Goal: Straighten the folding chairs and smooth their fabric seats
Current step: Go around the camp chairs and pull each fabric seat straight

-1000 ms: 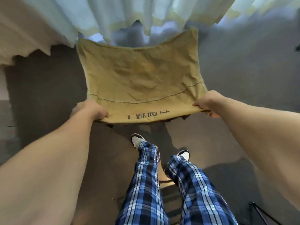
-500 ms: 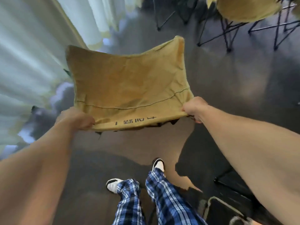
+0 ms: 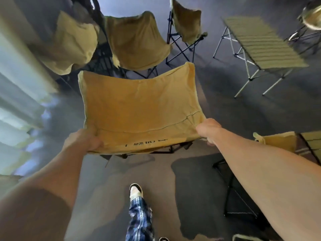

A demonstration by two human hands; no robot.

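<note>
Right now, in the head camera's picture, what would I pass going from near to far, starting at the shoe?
Shoe → left hand gripping the held chair's seat → second tan chair → folded chair at the back.

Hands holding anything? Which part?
Both: left hand and right hand grip the near corners of the tan fabric folding-chair seat.

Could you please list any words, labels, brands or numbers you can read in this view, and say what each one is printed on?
One printed line only: dark characters along the near edge of the tan fabric seat, between the left hand and right hand gripping its corners. It appears upside down and blurred, so it cannot be read.
The other chairs and the slatted folding table show no text.
</note>
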